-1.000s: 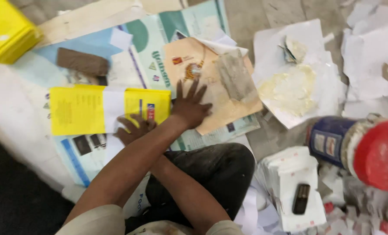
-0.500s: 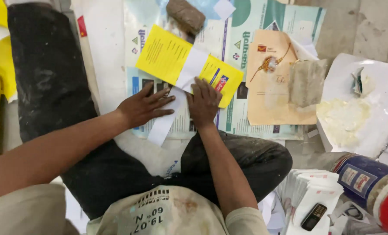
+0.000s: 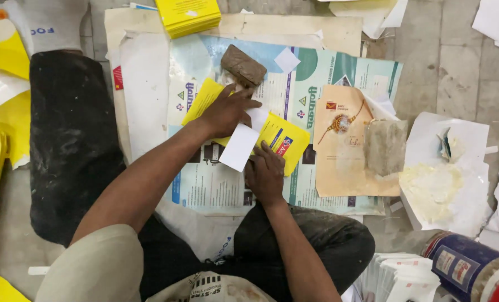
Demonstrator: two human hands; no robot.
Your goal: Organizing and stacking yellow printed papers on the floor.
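Bright, even overhead light; soft shadows, sharp focus.

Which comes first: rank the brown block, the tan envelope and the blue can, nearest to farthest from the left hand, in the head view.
1. Brown block: just above the left hand, close to its fingertips.
2. Tan envelope: to the hand's right, past the yellow sheet.
3. Blue can: far off at the lower right corner.

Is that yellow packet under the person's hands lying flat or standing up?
Lying flat. The yellow packet rests on the printed sheets, the left hand pressing its top and the right hand at its lower edge.
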